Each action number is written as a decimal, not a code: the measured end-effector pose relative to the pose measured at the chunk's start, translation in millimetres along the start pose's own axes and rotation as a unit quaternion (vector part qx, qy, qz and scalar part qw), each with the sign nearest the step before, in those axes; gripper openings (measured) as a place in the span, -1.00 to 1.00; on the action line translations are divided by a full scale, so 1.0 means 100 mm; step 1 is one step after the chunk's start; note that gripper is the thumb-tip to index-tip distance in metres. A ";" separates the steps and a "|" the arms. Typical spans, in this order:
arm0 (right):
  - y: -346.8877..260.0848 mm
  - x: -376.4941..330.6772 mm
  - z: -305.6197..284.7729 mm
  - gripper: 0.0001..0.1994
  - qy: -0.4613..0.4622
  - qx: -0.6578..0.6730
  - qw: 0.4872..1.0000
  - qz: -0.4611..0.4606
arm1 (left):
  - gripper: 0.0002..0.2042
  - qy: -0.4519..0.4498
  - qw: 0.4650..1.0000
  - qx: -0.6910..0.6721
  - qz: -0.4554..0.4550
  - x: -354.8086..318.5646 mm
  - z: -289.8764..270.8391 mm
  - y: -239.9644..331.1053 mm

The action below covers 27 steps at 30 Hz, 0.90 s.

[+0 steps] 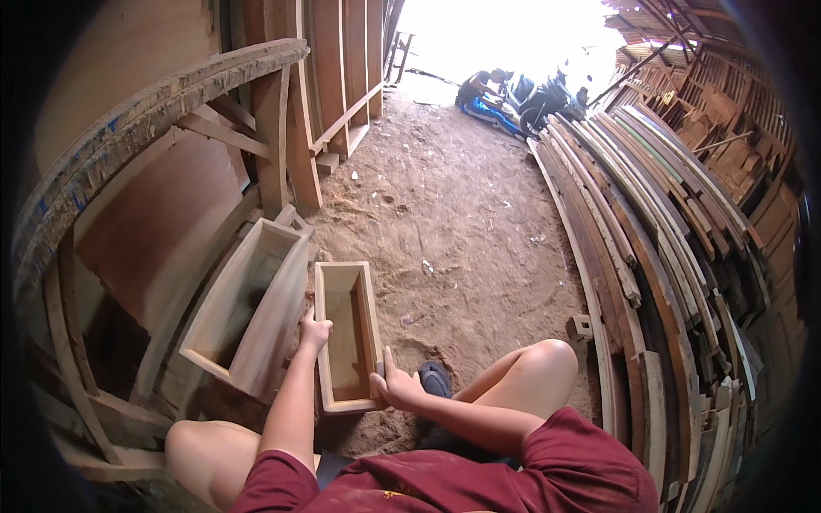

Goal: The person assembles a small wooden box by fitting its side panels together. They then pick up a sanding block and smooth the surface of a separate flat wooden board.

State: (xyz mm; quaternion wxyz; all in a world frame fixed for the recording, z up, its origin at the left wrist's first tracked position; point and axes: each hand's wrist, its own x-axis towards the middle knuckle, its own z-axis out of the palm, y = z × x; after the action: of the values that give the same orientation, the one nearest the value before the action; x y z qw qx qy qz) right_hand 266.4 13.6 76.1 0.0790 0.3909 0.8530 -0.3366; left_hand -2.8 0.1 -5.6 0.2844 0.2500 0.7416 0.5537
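Note:
A narrow open wooden box (349,282) lies on the dirt floor in front of me, its open side up. My left hand (313,330) grips its left wall near the middle. My right hand (395,385) rests on the box's near right corner, thumb up and fingers on the outer wall. A larger open wooden box (275,299) leans tilted just to the left of it, touching or nearly touching the small one. My bare knees show at the lower left and right of centre.
Long planks (633,222) are stacked along the right side. Wooden frames and boards (282,128) lean on the left. A dark sandal (436,376) lies by my right hand. Far off, a person crouches by a motorbike (547,94) at the bright doorway.

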 end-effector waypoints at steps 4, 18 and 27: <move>0.02 -0.05 -0.05 -0.12 0.004 0.037 0.999 0.005 | -0.35 -0.012 1.000 -0.010 -0.008 -0.08 0.07 0.11; 0.05 -0.13 0.12 -0.12 0.007 0.050 0.998 -0.043 | -0.34 0.024 1.000 -0.005 0.005 -0.03 -0.01 0.02; -0.06 0.23 0.03 -0.10 0.019 0.056 0.998 -0.012 | -0.26 0.043 0.999 -0.016 0.020 0.24 -0.02 -0.44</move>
State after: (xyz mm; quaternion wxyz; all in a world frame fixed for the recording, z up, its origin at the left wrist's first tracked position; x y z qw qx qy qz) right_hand 246.3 23.6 67.7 0.0370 0.3908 0.8389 -0.3770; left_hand -24.4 3.7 -50.9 0.2450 0.2361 0.7391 0.5813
